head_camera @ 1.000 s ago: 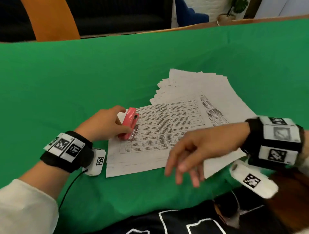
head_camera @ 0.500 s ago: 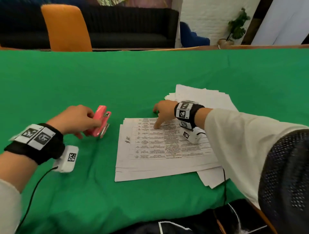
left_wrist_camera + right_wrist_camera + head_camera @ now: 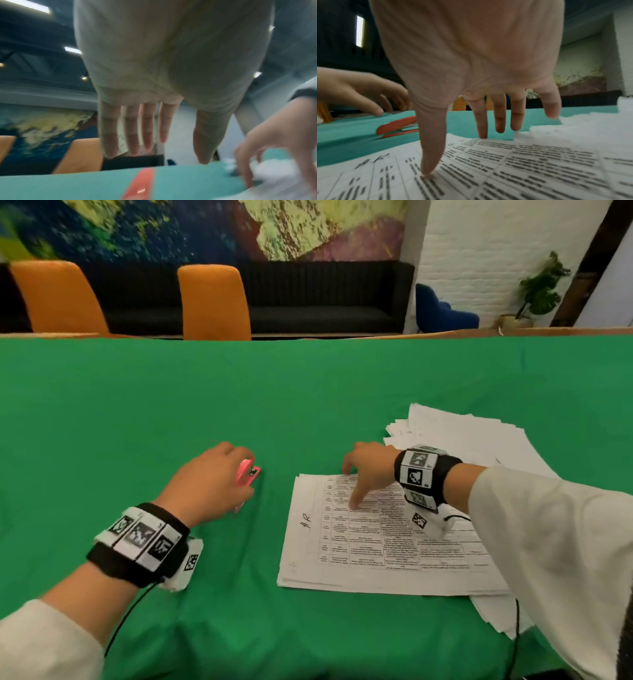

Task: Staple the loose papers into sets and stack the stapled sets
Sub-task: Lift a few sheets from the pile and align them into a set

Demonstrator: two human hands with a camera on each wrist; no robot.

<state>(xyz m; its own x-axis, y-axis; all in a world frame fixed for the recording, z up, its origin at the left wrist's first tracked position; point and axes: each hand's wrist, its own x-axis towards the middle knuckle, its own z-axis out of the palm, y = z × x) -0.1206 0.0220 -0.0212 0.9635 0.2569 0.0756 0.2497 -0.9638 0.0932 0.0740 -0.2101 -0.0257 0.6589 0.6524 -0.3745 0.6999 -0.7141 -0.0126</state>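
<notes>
A pink stapler (image 3: 247, 475) lies on the green cloth, left of the papers. My left hand (image 3: 212, 484) hovers over it; in the left wrist view its fingers (image 3: 137, 128) are straight and spread above the stapler (image 3: 140, 185), holding nothing. A set of printed sheets (image 3: 376, 542) with a table and handwritten initials lies in front of me. My right hand (image 3: 368, 470) rests on it; the thumb (image 3: 428, 162) and index fingertip press the top sheet (image 3: 522, 169), the other fingers straight. A fanned pile of loose papers (image 3: 479, 440) lies behind and under that set.
The green tablecloth (image 3: 239, 392) stretches wide to the left and far side. Two orange chairs (image 3: 214, 302) stand behind the far table edge, before a dark sofa. Cables run from both wrist cameras toward me.
My left hand carried the stapler left off the papers, set it on the cloth and let go. My right hand came in from the near side and landed on the top sheet.
</notes>
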